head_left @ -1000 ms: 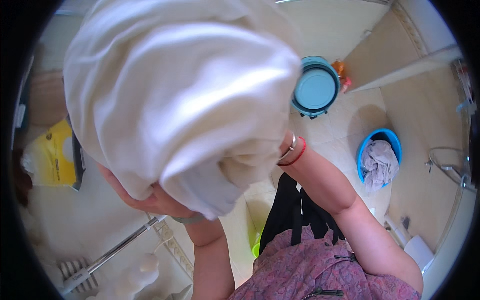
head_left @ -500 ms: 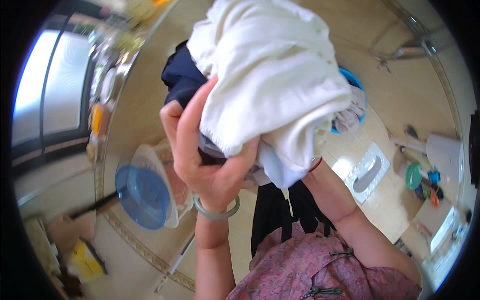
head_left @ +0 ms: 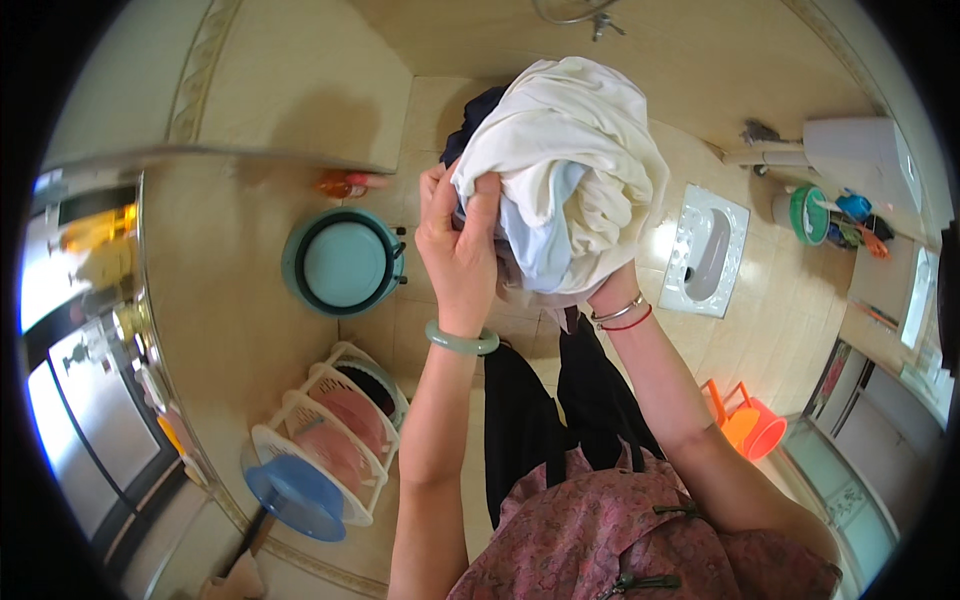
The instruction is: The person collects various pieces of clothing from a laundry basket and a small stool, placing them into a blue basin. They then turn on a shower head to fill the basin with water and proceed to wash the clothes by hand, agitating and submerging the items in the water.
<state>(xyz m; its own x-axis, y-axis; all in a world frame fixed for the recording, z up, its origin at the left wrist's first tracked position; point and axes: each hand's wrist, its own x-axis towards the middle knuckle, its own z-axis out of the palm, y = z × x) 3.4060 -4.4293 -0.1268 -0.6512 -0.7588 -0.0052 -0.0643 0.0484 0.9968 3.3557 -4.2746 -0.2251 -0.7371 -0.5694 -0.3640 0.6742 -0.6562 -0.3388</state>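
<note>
head-worn fisheye — facing down, hands close, floor farther off

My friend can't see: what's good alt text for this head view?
A left hand grips a bundle of mostly white cloth, the right hand mostly hidden behind it. On the tiled floor, a teal basin stands left, a squat toilet right.

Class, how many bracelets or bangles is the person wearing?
3: a green bangle behind the left hand; a silver bangle and a red bracelet behind the right hand. The cloth bundle may hide more.
</note>
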